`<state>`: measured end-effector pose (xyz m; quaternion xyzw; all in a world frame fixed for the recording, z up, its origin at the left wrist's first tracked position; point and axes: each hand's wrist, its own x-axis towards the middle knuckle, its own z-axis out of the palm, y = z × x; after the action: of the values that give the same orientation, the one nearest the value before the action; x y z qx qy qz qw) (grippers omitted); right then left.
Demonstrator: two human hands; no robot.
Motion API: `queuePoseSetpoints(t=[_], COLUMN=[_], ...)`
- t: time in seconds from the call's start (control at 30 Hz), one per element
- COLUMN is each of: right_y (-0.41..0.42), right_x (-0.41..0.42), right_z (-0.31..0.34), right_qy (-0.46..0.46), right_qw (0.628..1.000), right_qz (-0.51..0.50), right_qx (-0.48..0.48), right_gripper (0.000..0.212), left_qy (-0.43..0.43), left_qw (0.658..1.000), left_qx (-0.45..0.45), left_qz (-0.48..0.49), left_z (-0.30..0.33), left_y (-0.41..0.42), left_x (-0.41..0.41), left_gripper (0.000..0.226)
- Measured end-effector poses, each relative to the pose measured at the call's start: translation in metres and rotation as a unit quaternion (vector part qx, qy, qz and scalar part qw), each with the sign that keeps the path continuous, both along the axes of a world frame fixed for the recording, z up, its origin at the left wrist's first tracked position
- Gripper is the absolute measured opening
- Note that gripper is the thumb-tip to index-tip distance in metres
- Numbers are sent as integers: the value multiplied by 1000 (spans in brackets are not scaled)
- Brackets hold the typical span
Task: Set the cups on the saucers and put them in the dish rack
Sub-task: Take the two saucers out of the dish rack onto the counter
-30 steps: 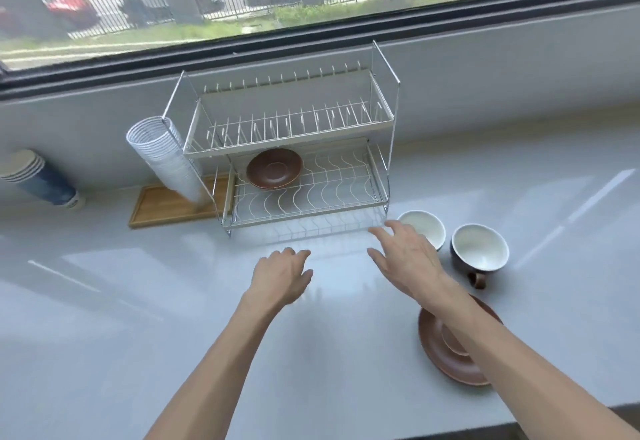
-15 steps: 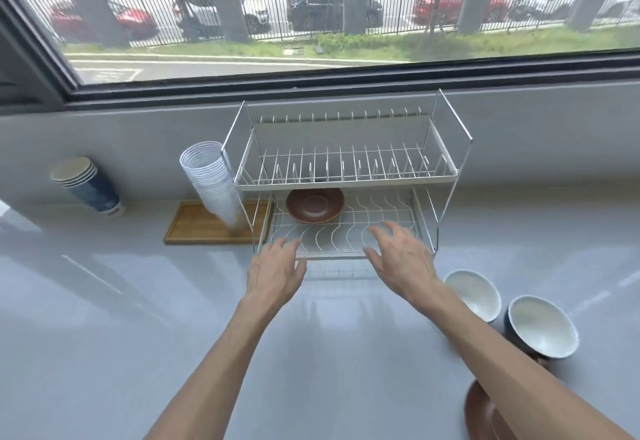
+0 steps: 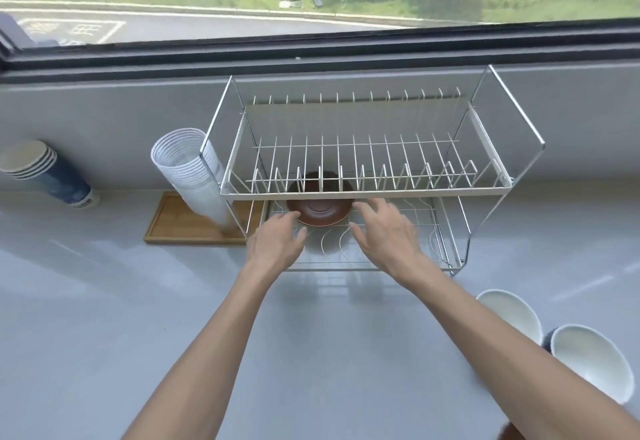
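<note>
A two-tier wire dish rack stands against the wall under the window. A brown saucer lies on its lower shelf, partly hidden by the upper tier. My left hand and my right hand reach over the lower shelf on either side of the saucer, fingers apart and holding nothing. Two cups with white insides sit on the counter at the lower right, one nearer the rack and one at the frame edge, behind my right forearm.
A leaning stack of white disposable cups rests on a wooden tray left of the rack. Blue paper cups lie at the far left. A brown sliver, maybe a saucer, shows at the bottom edge.
Both hands have moved forward from the counter into the rack's lower shelf, toward the saucer. The view has shifted closer to the rack, so the cups sit lower right.
</note>
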<state>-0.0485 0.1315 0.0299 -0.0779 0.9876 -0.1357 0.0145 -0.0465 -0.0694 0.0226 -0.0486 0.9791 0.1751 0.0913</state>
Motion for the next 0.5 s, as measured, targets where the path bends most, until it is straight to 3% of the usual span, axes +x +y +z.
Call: queuePoseSetpoints(t=[0.17, 0.33, 0.5], right_y=[-11, -17, -22], right_x=[-29, -54, -67], right_z=[-8, -19, -26], right_qy=[-11, -32, 21], right_qw=[999, 999, 1000], right_qz=[4, -7, 4], right_qx=[33, 0, 13], right_gripper=[34, 36, 18], left_qy=[-21, -17, -2], left_qw=[1000, 997, 994], left_qx=[10, 43, 75], left_qz=[14, 62, 83], left_z=[-10, -22, -31], left_y=[-4, -5, -8], left_x=[-28, -47, -65], left_gripper=[50, 39, 44])
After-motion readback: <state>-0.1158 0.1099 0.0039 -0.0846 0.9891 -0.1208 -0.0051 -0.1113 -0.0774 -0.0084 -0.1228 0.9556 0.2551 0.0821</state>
